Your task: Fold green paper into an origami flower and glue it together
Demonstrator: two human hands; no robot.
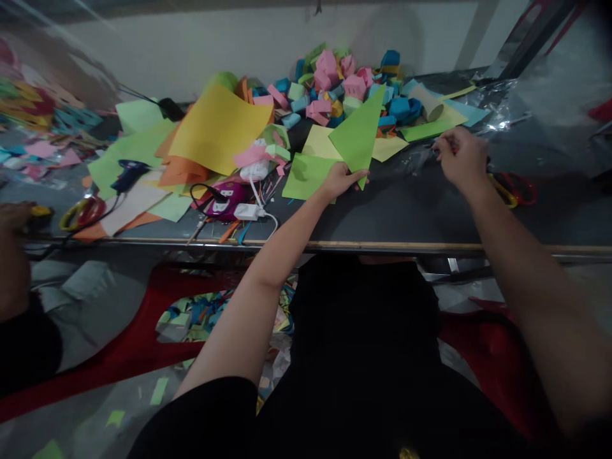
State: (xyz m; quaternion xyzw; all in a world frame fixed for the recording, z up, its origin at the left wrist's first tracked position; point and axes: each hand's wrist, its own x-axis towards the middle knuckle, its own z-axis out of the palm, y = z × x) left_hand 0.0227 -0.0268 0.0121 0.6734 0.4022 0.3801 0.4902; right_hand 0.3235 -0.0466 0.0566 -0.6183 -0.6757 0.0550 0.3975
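Note:
My left hand (342, 180) grips the lower end of a bright green sheet of paper (359, 131), which stands tilted up from the table. Beneath it lie another green sheet (306, 176) and pale yellow paper (318, 141). To the right, my right hand (463, 156) is raised over the table with its fingers drawn together. Whatever may be between those fingertips is too small to make out. Scissors (519, 189) with red and yellow handles lie just beyond my right wrist, partly hidden by it.
Folded paper pieces (329, 83) are heaped against the wall. Left of me are a yellow sheet (220, 127), a purple power strip (228, 201), a glue gun (128, 175) and more scissors (83, 212). Another person's hand (13, 217) rests at the far left. Clear plastic (502, 102) lies back right.

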